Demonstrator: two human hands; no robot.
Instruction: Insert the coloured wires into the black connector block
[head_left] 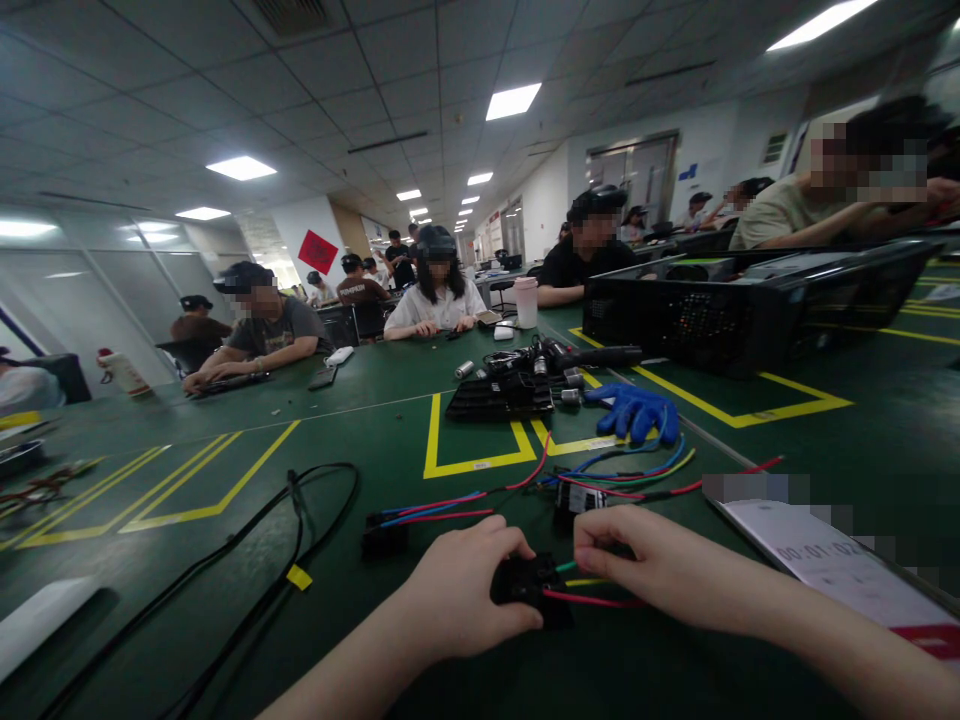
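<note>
My left hand [469, 580] is closed round a small black wired block [534, 578] low over the green table, thumb below and fingers above. From the block's right side come a green wire [565, 567], a yellow wire [589, 582] and a red wire [592, 599]. My right hand [637, 555] is curled with its fingertips pinched at the green wire; the other wires run beneath that hand. Just beyond lies a similar black block [385, 535] with red and blue wires. A second one with a label [579, 500] sits behind my right hand.
A phone [810, 550] with a timer lies at right, a black cable [292, 540] at left. Farther off are a blue glove [637, 410], a pile of black parts [502, 395] and a black metal case [690, 310]. Other people sit around the table.
</note>
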